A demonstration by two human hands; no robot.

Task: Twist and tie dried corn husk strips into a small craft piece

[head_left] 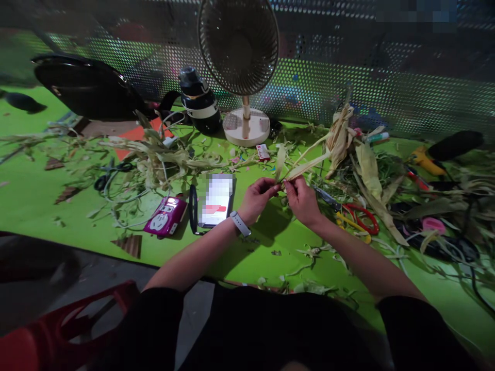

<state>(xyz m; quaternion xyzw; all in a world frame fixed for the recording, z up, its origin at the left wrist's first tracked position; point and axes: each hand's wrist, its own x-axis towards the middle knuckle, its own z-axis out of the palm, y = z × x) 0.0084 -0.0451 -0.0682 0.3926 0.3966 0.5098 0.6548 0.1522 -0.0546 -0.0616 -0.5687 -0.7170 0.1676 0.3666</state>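
Note:
My left hand (258, 198), with a pale band on its wrist, pinches a thin strip of dried husk at the middle of the green table (240, 263). Close beside it, fingertips nearly touching, my right hand (303, 202) is closed on the same piece. A pale husk strip (309, 164) runs up and right from the fingers toward a bundle of dried husks (339, 136). A short leaf end (281, 157) stands up above my left fingertips. The exact spot between the fingertips is too small to make out.
A lit phone (216, 201) and a purple socket block (165, 216) lie left of my hands. Behind stand a fan (246, 126) and a dark bottle (201, 105). Red-handled scissors (361, 219), a yellow glue gun (427, 161) and husk scraps (373, 170) lie right.

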